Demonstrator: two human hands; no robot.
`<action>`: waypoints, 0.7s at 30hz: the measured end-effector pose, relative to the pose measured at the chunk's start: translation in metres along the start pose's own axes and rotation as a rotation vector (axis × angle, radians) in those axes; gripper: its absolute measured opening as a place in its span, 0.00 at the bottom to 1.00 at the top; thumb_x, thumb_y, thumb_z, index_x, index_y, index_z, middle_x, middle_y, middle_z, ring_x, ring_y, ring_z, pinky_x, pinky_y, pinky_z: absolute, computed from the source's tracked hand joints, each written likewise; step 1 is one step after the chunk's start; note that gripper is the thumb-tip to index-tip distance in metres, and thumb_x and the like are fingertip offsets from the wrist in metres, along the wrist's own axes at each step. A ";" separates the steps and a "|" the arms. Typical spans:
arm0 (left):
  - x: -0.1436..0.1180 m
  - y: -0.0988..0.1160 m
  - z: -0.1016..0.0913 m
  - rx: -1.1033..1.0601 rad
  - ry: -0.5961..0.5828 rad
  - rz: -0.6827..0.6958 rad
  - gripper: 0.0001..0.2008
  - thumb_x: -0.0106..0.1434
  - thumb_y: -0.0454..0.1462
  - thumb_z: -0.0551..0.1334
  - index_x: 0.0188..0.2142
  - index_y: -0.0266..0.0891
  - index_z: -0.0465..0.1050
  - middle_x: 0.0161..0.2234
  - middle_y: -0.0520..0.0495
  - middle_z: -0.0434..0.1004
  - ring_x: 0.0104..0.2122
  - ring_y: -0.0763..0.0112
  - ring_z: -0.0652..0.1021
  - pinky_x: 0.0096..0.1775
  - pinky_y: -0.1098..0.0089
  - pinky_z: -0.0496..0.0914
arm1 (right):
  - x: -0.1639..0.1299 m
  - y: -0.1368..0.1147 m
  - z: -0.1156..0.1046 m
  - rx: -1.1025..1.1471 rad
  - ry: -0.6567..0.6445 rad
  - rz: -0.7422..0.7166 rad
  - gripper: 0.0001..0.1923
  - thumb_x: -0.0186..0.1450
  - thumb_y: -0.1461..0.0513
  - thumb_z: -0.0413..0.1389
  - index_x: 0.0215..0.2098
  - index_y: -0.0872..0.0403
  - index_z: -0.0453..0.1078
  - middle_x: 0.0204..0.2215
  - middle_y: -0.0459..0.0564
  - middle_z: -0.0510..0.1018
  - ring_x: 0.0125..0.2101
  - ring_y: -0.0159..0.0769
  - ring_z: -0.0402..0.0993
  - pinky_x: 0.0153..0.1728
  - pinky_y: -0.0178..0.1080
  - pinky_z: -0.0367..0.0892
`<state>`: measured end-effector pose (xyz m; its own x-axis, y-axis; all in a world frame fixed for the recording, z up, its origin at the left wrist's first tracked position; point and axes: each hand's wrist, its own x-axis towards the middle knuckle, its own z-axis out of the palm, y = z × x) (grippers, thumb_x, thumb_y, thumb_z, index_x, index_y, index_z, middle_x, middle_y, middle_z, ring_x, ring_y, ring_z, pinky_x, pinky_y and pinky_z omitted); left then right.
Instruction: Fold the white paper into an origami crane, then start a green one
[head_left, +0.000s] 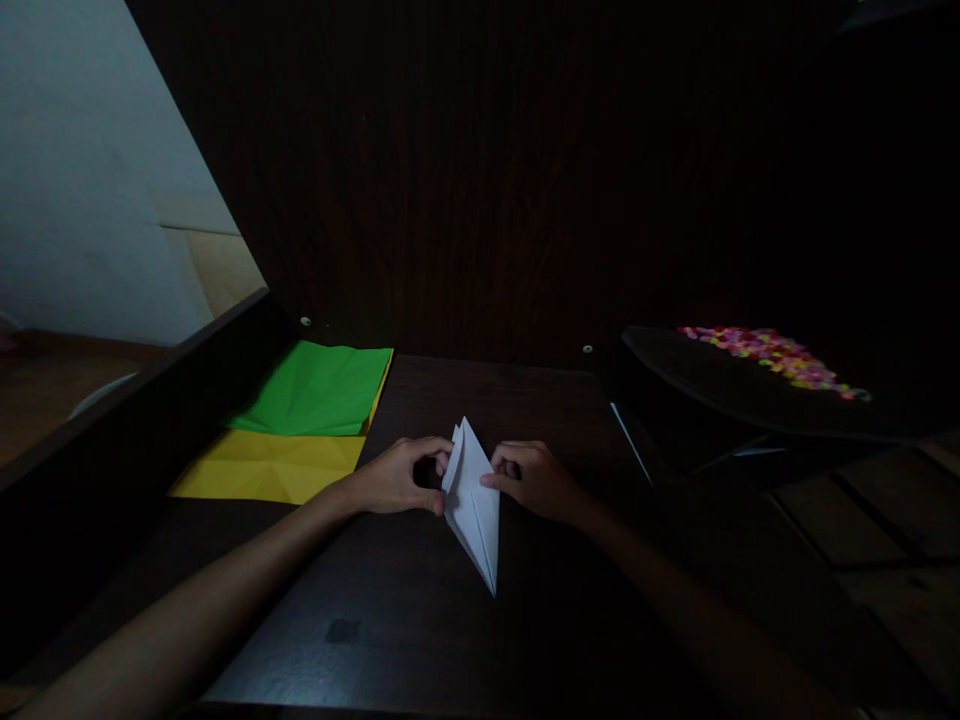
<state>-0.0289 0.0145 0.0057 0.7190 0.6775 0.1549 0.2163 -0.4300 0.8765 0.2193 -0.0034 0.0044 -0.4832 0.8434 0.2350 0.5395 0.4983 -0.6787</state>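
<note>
A white sheet of paper (474, 490), folded into a long kite shape with a crease down its lower half, lies between my hands with one point toward me. Its left flap stands partly raised. My left hand (401, 477) is curled at that left edge, fingers behind the flap and thumb against the lower edge. On the other side, my right hand (536, 480) pinches the right corner between thumb and bent fingers. The fingertips behind the paper are partly hidden.
A green sheet (315, 390) overlaps a yellow sheet (270, 468) on the dark wooden table (337, 580), at left. A dark upright panel (450, 200) rises behind. To the right, a dark curved object (675, 375) carries a strip of small colourful pieces (780, 355).
</note>
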 end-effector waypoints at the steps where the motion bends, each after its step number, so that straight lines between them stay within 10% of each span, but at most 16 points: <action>1: 0.000 0.000 -0.001 -0.018 -0.018 -0.016 0.28 0.49 0.43 0.73 0.47 0.36 0.71 0.34 0.49 0.77 0.35 0.68 0.75 0.40 0.69 0.67 | 0.000 0.000 0.000 -0.003 -0.001 -0.001 0.10 0.58 0.66 0.63 0.23 0.54 0.67 0.20 0.40 0.67 0.21 0.28 0.63 0.25 0.33 0.58; 21: 0.005 0.007 0.015 0.231 0.119 -0.065 0.18 0.53 0.43 0.71 0.39 0.36 0.73 0.29 0.54 0.70 0.29 0.71 0.72 0.33 0.71 0.65 | 0.004 0.005 0.000 0.007 -0.057 -0.013 0.11 0.57 0.64 0.65 0.23 0.56 0.67 0.20 0.41 0.67 0.22 0.28 0.63 0.25 0.32 0.57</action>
<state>-0.0138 0.0058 0.0055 0.6184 0.7681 0.1660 0.4146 -0.4984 0.7614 0.2202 0.0021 0.0025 -0.5287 0.8241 0.2034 0.5282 0.5070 -0.6811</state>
